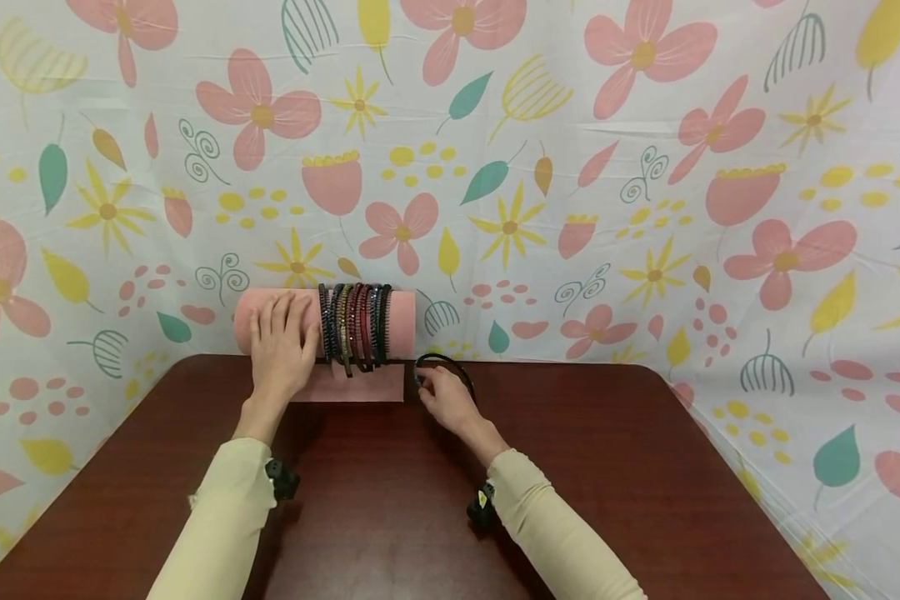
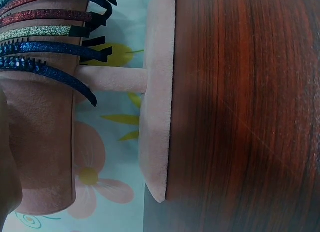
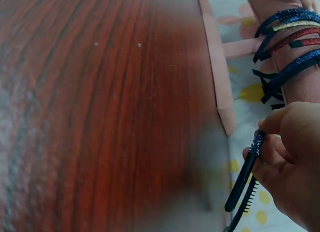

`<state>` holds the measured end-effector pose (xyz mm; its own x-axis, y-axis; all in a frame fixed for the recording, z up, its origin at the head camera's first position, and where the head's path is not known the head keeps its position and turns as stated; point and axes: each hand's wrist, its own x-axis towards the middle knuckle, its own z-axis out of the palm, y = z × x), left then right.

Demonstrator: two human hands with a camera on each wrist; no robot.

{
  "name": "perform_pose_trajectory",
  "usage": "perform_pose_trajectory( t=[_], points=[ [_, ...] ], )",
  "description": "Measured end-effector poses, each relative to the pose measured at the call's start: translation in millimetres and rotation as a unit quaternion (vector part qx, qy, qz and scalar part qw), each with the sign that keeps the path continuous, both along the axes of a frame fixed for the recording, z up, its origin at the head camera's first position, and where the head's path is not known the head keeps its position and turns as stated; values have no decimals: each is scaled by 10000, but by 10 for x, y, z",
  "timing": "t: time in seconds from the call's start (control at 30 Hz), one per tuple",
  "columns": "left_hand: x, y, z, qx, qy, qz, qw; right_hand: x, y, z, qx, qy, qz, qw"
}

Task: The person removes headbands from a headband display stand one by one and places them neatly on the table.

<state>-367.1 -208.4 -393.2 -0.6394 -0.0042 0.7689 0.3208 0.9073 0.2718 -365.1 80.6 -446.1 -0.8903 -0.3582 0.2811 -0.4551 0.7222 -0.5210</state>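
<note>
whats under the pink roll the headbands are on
A short pink post and, on the table, a flat pink base; some headband ends hang below the roll too. The patch of table beneath the base is covered and can't be seen.

the left arm (image 1: 221, 517) and right arm (image 1: 566, 533), both in pale sleeves (image 1: 242, 467), reach forward and lean toward each other. the left hand (image 1: 281, 346) rests back upward, its fingers extended and pointing away from the body. the right hand (image 1: 450, 400), angled inward to the left, pinches with bent fingers (image 3: 270, 147) and thumb.
</note>
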Motion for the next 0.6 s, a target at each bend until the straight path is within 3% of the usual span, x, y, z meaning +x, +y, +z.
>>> perform_pose_trajectory(
  t=[0.2,0.6],
  points=[
    [-8,7,-2,22,-76,-4,10000,-30,13,-89,-261,-293,208,9990],
    [-3,-3,10,39,-154,-9,9999,-64,15,-154,-771,-868,73,9932]
  ],
)
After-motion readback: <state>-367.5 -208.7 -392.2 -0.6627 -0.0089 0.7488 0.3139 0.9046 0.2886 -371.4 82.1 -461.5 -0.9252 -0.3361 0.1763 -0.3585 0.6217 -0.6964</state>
